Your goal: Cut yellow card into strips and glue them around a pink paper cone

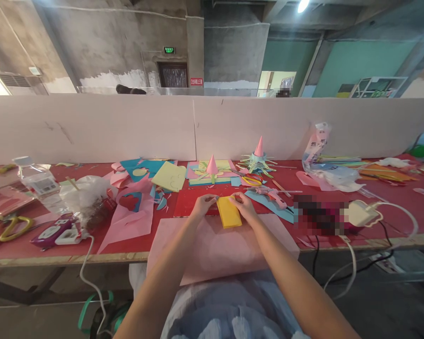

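A folded piece of yellow paper (pixel 230 214) is held up between both my hands. My left hand (pixel 205 205) pinches its upper left corner, while the fingers of my right hand (pixel 242 204) grip the upper right corner. Beneath it lies a large pink sheet (pixel 212 261) that reaches over the table's front edge. Just beyond my hands is a red sheet (pixel 191 200). A pink paper cone (pixel 212 165) stands behind that, on stacked coloured paper. Further right, another pink cone (pixel 259 147) rises from a blue ring with pale green strips around it.
Right of my hands lie a pink glue gun (pixel 277 197), yellow-handled scissors (pixel 252 180) and a white charger (pixel 362 213) with cables. To the left are a plastic bottle (pixel 38 183), a bagged drink (pixel 92 202), larger scissors (pixel 16 228) and paper scraps. A pale partition (pixel 127 127) runs behind.
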### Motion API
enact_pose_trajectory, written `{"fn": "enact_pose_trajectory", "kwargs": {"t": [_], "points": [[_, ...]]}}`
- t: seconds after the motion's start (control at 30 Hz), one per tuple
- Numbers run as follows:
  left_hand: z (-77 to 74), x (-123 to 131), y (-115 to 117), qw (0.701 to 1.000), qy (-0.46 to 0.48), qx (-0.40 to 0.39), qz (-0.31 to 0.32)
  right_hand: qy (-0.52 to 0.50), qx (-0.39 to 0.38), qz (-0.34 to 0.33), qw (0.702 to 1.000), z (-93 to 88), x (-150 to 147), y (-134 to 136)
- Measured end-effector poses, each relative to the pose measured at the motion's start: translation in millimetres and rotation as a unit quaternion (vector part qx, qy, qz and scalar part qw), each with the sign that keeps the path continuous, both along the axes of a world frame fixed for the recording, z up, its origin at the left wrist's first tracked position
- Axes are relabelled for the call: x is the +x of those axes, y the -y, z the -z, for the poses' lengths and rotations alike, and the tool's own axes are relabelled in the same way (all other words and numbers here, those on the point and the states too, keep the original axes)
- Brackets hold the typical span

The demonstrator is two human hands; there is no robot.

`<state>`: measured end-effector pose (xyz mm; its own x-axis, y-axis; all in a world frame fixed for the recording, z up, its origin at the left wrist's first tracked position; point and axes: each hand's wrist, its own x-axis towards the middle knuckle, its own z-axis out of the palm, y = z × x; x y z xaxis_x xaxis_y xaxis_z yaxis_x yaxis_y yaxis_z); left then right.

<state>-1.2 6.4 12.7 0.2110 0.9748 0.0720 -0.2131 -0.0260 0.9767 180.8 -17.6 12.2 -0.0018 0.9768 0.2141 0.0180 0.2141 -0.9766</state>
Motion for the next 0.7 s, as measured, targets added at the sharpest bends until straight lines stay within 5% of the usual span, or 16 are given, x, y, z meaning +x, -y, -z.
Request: {"fn": "enact_pose_trajectory", "kwargs": {"t": [0.7], "points": [[-11.1, -2.3, 10.9, 0.996, -0.004, 0.043, 0.079, -0.013, -0.042, -0.043, 0.998, -8.3, -0.2, 8.6]]}}
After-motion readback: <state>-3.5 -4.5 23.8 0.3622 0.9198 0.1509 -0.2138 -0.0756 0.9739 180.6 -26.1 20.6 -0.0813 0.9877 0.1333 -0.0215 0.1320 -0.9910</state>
